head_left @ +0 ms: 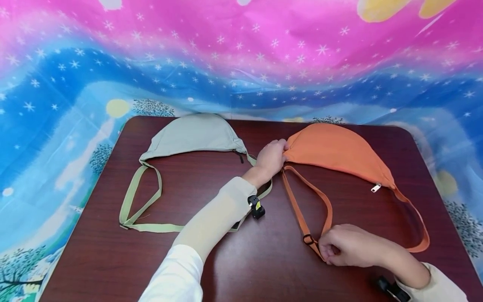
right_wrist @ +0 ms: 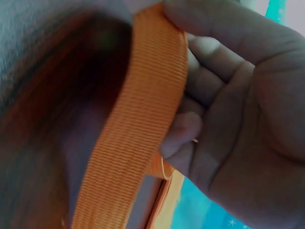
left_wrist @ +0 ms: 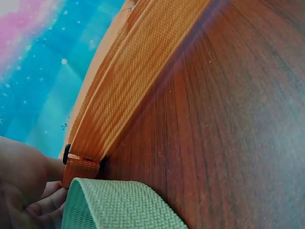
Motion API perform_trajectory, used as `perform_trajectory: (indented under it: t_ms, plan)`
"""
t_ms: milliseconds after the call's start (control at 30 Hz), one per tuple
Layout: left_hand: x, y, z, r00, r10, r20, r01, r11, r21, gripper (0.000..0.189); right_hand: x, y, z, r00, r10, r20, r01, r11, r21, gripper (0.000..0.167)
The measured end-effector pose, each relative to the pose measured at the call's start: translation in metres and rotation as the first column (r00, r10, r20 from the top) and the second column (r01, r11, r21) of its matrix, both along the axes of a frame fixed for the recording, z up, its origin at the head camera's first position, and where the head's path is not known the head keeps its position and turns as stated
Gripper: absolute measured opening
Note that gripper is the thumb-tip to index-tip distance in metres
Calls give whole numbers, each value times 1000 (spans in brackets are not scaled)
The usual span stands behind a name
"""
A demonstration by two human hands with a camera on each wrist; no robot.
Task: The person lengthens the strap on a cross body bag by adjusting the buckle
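Observation:
An orange waist bag (head_left: 332, 149) lies on the right side of the table, its curved edge toward the back. My left hand (head_left: 271, 159) grips its left end, by the black-edged strap fitting (left_wrist: 67, 154). Lower down, my right hand (head_left: 354, 245) pinches the bag's orange strap (right_wrist: 138, 109) beside a black slider buckle (head_left: 308, 239). The strap's other part (head_left: 420, 218) curves round on the right. A silver zipper pull (head_left: 376, 187) hangs at the bag's right end. To the left lies a pale green waist bag (head_left: 196, 134); my left forearm crosses over its strap (head_left: 132, 195).
Both bags lie on a dark red-brown wooden table (head_left: 249, 277) with rounded back corners. A pink and blue patterned cloth (head_left: 241, 54) hangs behind it and down both sides. Part of the green strap (left_wrist: 128, 202) runs close to my left hand.

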State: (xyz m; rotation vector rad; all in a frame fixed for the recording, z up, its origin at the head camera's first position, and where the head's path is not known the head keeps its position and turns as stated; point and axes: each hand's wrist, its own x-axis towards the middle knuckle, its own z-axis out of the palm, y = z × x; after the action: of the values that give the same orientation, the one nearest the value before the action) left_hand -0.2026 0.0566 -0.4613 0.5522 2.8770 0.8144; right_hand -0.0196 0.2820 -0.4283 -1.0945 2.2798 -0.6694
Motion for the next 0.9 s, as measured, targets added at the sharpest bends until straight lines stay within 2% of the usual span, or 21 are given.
perform_trajectory:
  t_ms: [133,233,333,500,700,800,900]
  plan:
    - [-1,0,0,1000,14,8,-14,1000,14,28,0,5,0,998,59,19,-59,998,-13,40]
    - [-3,0,-1,1000,27,14,-27,1000,16,28,0,6,0,993,113,-31,-115,992,-43,42]
    - [-4,0,-2,999,31,13,-31,999,15,28,1,8,1,989,120,-91,-124,991,-43,44]
    - [-6,-2,-3,999,46,-3,-46,999,20,26,-1,11,2,985,83,-153,-85,996,-7,46]
    - [-5,-3,-2,998,48,27,-48,999,5,28,-10,11,-4,948,-12,-319,30,998,51,44]
    - [-3,-3,-1,998,34,50,-33,999,-8,30,-12,10,-6,943,-44,-330,77,993,87,43]
    - [-2,-4,0,998,24,53,-22,1000,-22,30,-13,10,-7,953,-52,-299,91,989,115,42]
